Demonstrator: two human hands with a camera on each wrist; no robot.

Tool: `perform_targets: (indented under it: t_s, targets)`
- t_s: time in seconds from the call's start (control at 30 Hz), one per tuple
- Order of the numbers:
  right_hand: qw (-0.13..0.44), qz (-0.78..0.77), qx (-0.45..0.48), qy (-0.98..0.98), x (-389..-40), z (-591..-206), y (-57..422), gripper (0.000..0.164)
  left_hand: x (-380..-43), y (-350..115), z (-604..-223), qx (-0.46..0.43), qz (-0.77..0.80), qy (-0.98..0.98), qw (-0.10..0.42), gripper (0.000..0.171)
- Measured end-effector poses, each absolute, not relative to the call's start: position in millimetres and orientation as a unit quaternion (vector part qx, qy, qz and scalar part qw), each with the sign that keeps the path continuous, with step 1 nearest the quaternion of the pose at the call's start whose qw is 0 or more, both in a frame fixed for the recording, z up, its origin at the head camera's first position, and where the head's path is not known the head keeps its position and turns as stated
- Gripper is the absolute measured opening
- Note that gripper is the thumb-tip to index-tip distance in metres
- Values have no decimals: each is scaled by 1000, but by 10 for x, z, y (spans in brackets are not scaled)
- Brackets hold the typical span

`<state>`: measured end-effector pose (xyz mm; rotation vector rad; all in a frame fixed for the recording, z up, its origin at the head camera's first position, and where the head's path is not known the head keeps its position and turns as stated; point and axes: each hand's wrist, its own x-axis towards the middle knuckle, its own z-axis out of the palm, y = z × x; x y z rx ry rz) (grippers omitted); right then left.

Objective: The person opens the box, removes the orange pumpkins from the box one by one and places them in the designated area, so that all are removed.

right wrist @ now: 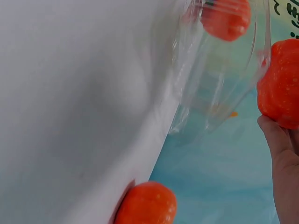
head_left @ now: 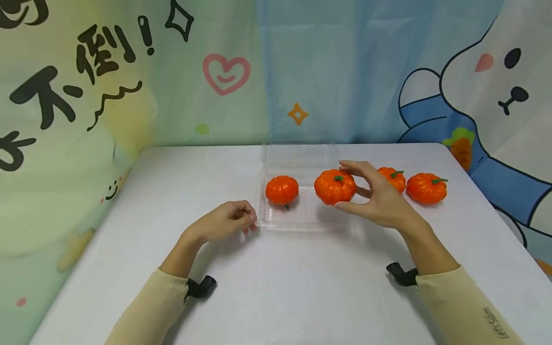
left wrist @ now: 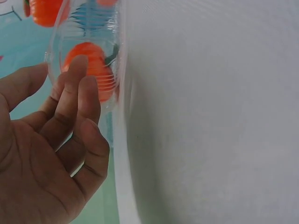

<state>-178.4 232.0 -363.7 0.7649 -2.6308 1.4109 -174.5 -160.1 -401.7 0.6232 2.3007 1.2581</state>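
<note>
My right hand [head_left: 384, 203] grips a small orange toy pumpkin [head_left: 329, 190] with a green stem, thumb below and fingers behind it. In the head view it hangs over the right half of a clear plastic container [head_left: 302, 214]. Another toy pumpkin [head_left: 282, 190] sits in the container's left half. My left hand [head_left: 228, 219] is at the container's front left corner, its thumb and index finger pinching the rim. The left wrist view shows the left hand's fingers [left wrist: 88, 100] loosely bent beside the container wall.
Two more toy pumpkins, one partly behind my right hand [head_left: 393, 179] and one farther right [head_left: 427, 188], lie on the white table [head_left: 310, 287]. The container's transparent lid [head_left: 299, 155] stands open toward the back. Behind the table hangs a printed curtain [head_left: 336, 72].
</note>
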Motion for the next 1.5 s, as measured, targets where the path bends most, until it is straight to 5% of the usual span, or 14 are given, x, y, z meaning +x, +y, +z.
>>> perform_targets:
  t_s: [0.6,1.5]
  targets:
    - [105,366,234,-895,-1735,-3603,2821,71,-1761,-1596,-4007,228,456,833,215,15]
    - [89,374,179,-906,-1526,-3826,3245,78,-1741,-1657,-3985,235,447,832,229,16]
